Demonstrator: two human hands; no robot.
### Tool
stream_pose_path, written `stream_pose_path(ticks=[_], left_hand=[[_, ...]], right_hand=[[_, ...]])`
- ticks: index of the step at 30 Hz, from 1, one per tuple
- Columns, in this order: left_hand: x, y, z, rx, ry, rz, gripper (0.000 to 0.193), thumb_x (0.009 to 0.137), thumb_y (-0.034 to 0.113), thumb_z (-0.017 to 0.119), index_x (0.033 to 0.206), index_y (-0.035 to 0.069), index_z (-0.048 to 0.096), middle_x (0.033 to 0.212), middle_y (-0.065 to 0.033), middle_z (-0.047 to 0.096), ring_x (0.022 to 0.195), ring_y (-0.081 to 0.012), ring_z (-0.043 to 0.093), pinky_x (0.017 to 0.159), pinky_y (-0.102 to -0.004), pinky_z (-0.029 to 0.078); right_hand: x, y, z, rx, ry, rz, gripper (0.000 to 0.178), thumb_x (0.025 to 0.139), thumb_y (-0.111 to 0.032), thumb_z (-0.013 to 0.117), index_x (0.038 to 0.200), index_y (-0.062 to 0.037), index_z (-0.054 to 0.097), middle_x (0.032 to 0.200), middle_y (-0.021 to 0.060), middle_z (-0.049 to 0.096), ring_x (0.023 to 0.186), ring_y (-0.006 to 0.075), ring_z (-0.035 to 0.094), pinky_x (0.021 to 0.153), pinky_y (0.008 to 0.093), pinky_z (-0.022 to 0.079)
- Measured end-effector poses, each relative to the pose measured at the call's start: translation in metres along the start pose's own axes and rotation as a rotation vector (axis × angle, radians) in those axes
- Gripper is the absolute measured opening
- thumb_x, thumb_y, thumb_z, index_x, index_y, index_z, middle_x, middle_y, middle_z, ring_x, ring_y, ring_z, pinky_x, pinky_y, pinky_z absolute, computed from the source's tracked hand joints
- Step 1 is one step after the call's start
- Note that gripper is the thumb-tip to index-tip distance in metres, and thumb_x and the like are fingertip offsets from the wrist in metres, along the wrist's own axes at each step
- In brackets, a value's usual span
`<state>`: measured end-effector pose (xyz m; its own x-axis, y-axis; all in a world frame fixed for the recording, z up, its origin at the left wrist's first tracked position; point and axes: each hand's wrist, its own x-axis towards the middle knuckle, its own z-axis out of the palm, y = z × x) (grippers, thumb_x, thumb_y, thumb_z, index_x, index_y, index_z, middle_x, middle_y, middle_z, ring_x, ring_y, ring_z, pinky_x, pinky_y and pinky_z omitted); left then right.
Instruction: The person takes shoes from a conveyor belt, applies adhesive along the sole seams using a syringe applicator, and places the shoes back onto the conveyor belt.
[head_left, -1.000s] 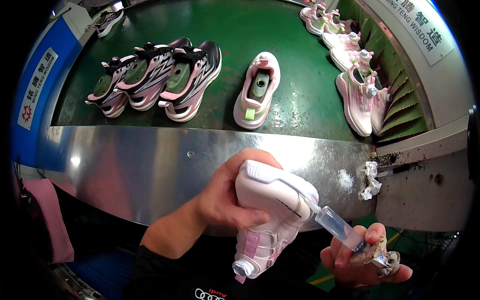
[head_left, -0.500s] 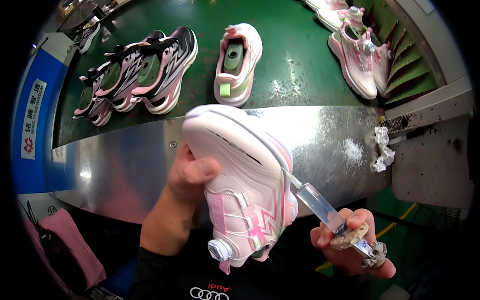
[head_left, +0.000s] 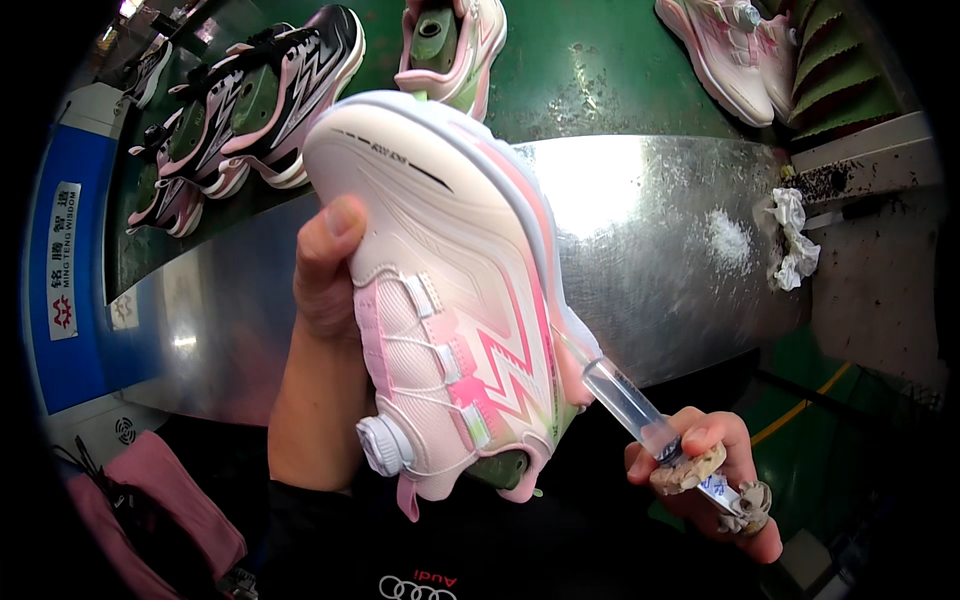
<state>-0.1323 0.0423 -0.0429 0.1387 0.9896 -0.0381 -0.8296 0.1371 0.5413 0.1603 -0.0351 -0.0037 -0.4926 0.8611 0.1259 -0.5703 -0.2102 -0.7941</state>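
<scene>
A pale pink and white sneaker (head_left: 440, 300) with a dial lace closure is tilted up in front of me, toe pointing away. My left hand (head_left: 330, 260) grips it from its left side, thumb on the upper near the toe. My right hand (head_left: 705, 475) is closed around a clear syringe (head_left: 632, 405), with tan wrapping at its flange and plunger end. The syringe's thin tip meets the seam between upper and sole on the shoe's right side, towards the heel. Part of a green last (head_left: 500, 468) shows in the shoe's opening.
Several black and pink sneakers (head_left: 285, 95) stand on the green surface (head_left: 580, 65) at far left. Another pink sneaker (head_left: 475, 55) is behind the held one. More pale pink shoes (head_left: 715, 60) are at far right, near crumpled white paper (head_left: 793, 240) on the metal edge (head_left: 660, 290).
The held sneaker has come closer and shows more of its side. The syringe tip has moved along the seam towards the heel. The whole view has shifted slightly.
</scene>
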Motion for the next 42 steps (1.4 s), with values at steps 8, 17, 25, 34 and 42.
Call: stream_pose_path(ticks=[8, 17, 25, 34, 42], left_hand=[[0.006, 0.0, -0.003, -0.044, 0.048, 0.009, 0.057, 0.081, 0.035, 0.059, 0.121, -0.005, 0.047, 0.113, -0.019, 0.058, 0.101, -0.027, 0.059, 0.088, -0.0372, 0.049], [0.019, -0.006, -0.014, -0.022, 0.027, 0.026, 0.049, 0.083, 0.032, 0.057, 0.119, -0.001, 0.049, 0.11, -0.0155, 0.06, 0.098, -0.024, 0.06, 0.087, -0.0366, 0.05], [0.021, -0.008, -0.008, -0.077, 0.154, -0.087, 0.047, 0.083, 0.034, 0.058, 0.116, 0.0, 0.052, 0.106, -0.0144, 0.061, 0.095, -0.0226, 0.061, 0.085, -0.0356, 0.05], [-0.002, 0.012, -0.003, 0.154, 0.333, -0.031, 0.05, 0.083, 0.037, 0.058, 0.117, 0.0, 0.051, 0.107, -0.0167, 0.061, 0.095, -0.0254, 0.062, 0.085, -0.0383, 0.05], [-0.03, 0.016, -0.003, 0.173, 0.406, -0.263, 0.054, 0.084, 0.04, 0.055, 0.118, 0.0, 0.049, 0.113, -0.0195, 0.059, 0.101, -0.031, 0.06, 0.089, -0.0446, 0.048]], right_hand=[[-0.021, -0.003, -0.003, -0.072, -0.034, 0.067, 0.088, 0.076, -0.072, 0.051, 0.122, 0.0024, 0.043, 0.107, 0.0199, 0.051, 0.096, 0.0268, 0.056, 0.081, 0.035, 0.042], [-0.043, -0.002, -0.006, -0.155, 0.002, 0.077, 0.086, 0.078, -0.072, 0.049, 0.121, 0.0018, 0.044, 0.107, 0.0202, 0.053, 0.092, 0.0239, 0.056, 0.078, 0.0329, 0.041], [-0.052, 0.009, -0.017, -0.158, -0.004, 0.043, 0.084, 0.075, -0.071, 0.053, 0.121, -0.0019, 0.043, 0.104, 0.0187, 0.055, 0.088, 0.0219, 0.055, 0.07, 0.0309, 0.04], [-0.054, 0.023, -0.024, -0.052, -0.005, -0.018, 0.088, 0.07, -0.07, 0.059, 0.12, 0.0014, 0.047, 0.106, 0.0177, 0.057, 0.09, 0.0221, 0.057, 0.075, 0.0295, 0.039], [-0.053, 0.029, -0.048, 0.074, -0.002, 0.016, 0.098, 0.058, -0.064, 0.076, 0.124, 0.0009, 0.042, 0.111, 0.0146, 0.049, 0.093, 0.0228, 0.053, 0.074, 0.0302, 0.045]])
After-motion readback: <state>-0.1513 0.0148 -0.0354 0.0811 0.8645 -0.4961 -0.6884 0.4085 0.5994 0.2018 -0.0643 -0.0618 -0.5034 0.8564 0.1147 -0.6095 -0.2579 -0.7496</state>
